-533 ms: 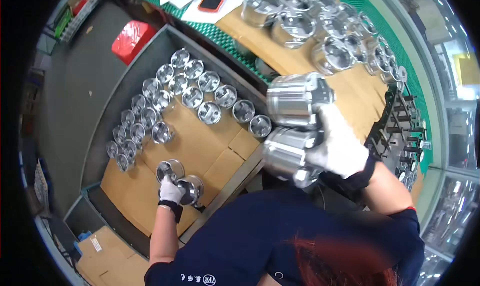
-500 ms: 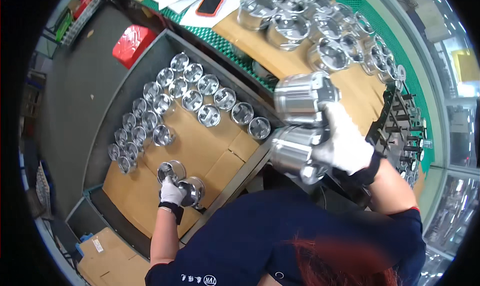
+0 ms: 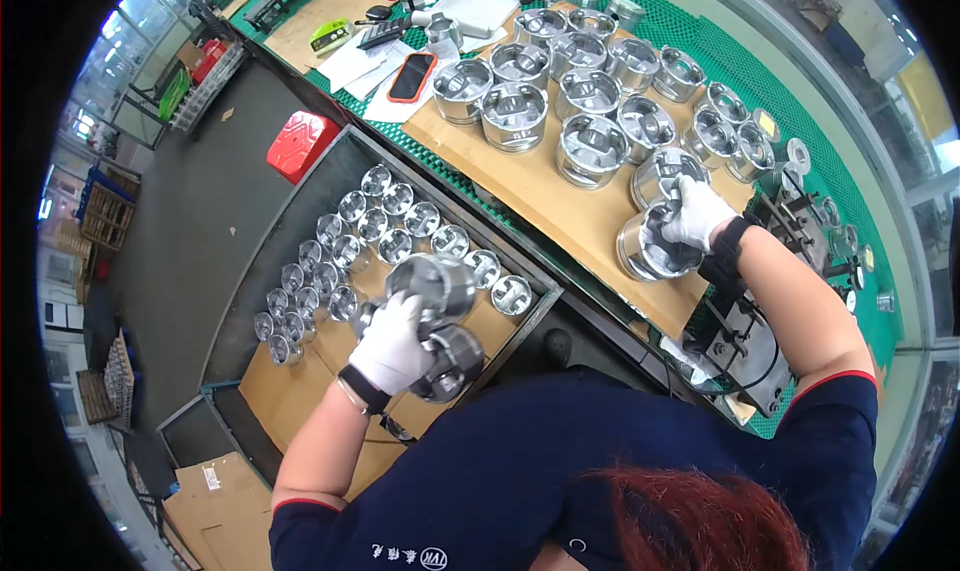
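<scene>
Left hand (image 3: 393, 346), white-gloved, is up over the crate (image 3: 300, 206), fingers wrapped around two pistons at once: an upper piston (image 3: 437, 283) with its shiny skirt facing up-right, and a lower piston (image 3: 453, 361) tucked under the palm, both clear of the cardboard below. Tight grip, nothing slack there.

Over on the right, the right hand (image 3: 697, 211), also gloved, sits on the tabletop (image 3: 520, 186), fingers curled over the rim of a near piston (image 3: 648, 251) that stands open end up on the brown cardboard sheet. A second one, the back piston (image 3: 664, 174), stands touching just behind it, and the fingertips reach its rim too.

Behind them, rows of pistons (image 3: 560, 91) stand upright on the same sheet, close together. Down in the crate, smaller-looking stacked pistons (image 3: 345, 246) lie in diagonal rows on cardboard, with a bare patch of cardboard at the near end under the left hand.

Further back on the green mat (image 3: 740, 56): a phone (image 3: 411, 76) in an orange case on white papers (image 3: 350, 61). A red stool (image 3: 302, 144) sits on the dark floor left of the crate. A metal fixture (image 3: 745, 336) with cables sits just under the right forearm.
</scene>
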A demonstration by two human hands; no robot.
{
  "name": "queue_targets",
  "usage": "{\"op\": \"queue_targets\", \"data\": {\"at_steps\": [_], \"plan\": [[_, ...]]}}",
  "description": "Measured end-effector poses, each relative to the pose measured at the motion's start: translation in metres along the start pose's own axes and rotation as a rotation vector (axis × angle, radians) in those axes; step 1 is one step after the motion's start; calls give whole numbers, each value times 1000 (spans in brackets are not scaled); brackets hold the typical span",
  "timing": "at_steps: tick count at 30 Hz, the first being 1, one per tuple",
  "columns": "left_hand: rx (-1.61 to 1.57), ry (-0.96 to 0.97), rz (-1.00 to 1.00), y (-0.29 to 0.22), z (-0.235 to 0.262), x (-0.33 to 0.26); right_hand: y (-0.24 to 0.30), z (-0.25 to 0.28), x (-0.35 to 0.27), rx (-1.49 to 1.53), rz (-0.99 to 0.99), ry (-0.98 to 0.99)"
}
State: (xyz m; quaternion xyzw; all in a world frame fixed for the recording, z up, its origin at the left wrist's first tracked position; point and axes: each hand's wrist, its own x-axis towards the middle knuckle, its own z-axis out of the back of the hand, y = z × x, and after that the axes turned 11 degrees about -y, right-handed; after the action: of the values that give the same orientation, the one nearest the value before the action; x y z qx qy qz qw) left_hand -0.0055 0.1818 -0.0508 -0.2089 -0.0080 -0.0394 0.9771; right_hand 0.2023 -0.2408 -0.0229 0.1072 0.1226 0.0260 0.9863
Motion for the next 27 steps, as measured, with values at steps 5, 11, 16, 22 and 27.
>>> {"op": "queue_targets", "data": {"at_steps": [5,11,16,22,27], "plan": [[-27,76,-245,-78,18,56,-9,8,-7,-199,79,-18],[115,212,-616,-139,-4,123,-25,-16,1,-211,120,-49],[265,349,-524,-160,-37,163,-36,30,-73,126,304,-296],[202,256,-540,-158,-58,188,-62,34,-225,444,144,-388],[242,221,-765,-165,-70,205,-81,-31,-309,1042,-419,-262]]}}
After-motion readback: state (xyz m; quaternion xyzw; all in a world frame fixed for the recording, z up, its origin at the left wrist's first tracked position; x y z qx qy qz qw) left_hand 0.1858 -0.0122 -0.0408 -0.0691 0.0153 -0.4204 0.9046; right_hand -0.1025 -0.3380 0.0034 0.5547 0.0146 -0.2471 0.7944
